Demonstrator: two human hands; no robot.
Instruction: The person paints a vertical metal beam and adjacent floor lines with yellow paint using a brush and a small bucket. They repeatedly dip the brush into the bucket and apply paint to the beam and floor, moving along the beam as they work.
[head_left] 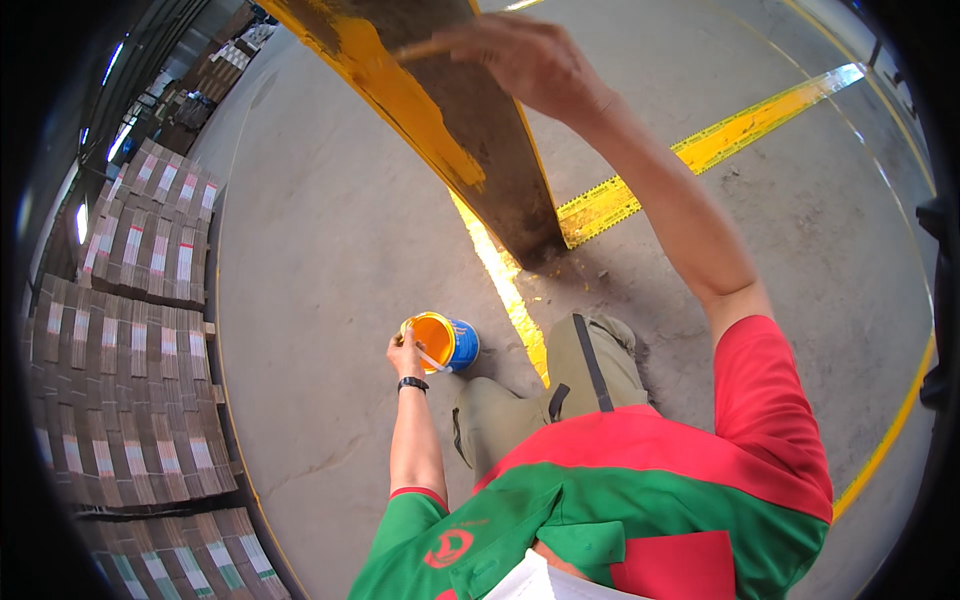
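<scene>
My left hand [405,352] is closed on the rim of a blue paint bucket [464,345], which is tilted with its mouth toward the hand. Yellow-orange paint [430,336] coats the inside, and a pale handle hangs across the front. Up high, my right hand [525,62] is wrapped round a paintbrush [422,48], both slightly blurred. The brush reaches the face of a dark column [470,110]; its bristles are hard to make out. Fresh yellow paint [400,100] covers the column's left part, with a ragged lower end, while the rest of that face is dark brown.
Yellow floor lines [500,270] run from the column's foot, one edged with patterned tape [690,155]. Bundled flat cardboard stacks [130,390] stand along the left on pallets. Grey concrete floor [320,250] lies between them and the column. My bent knees [590,360] are close to the bucket.
</scene>
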